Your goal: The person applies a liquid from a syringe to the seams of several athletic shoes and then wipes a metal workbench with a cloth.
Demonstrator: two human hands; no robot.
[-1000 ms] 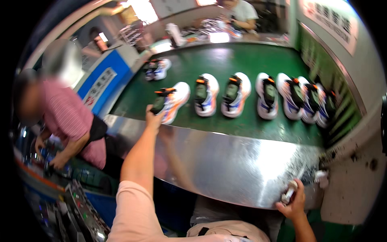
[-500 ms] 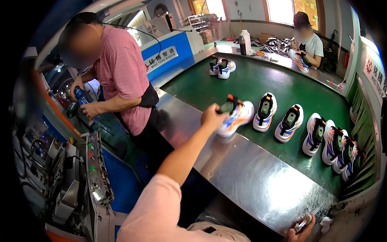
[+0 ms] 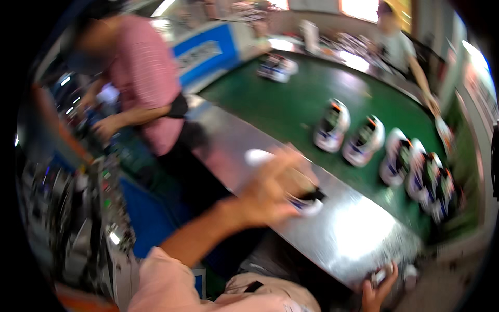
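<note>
My left hand (image 3: pixel 278 184), smeared by motion, grips a sneaker (image 3: pixel 312 208) above the metal ledge. The hand covers most of the shoe; one white end and the dark collar show to the right of it, and another white part shows to its left. Down at the ledge's near right end, my right hand (image 3: pixel 379 291) is closed round a small, pale, rounded object (image 3: pixel 380 276) whose kind I cannot make out. Beyond the ledge, several white, blue and orange sneakers (image 3: pixel 332 126) stand in a row on the green belt (image 3: pixel 291 114).
The metal ledge (image 3: pixel 353 218) runs along the near side of the belt. A pair of sneakers (image 3: pixel 277 67) sits at the far left. A person in pink (image 3: pixel 148 78) stands on my left beside machinery (image 3: pixel 67 218). Across the belt, another person (image 3: pixel 397 44) reaches toward a shoe (image 3: pixel 443 134).
My left hand has brought the sneaker from the belt's edge back toward me and turned it. The far person has stretched an arm to the belt's right side with a shoe. My view has shifted.
</note>
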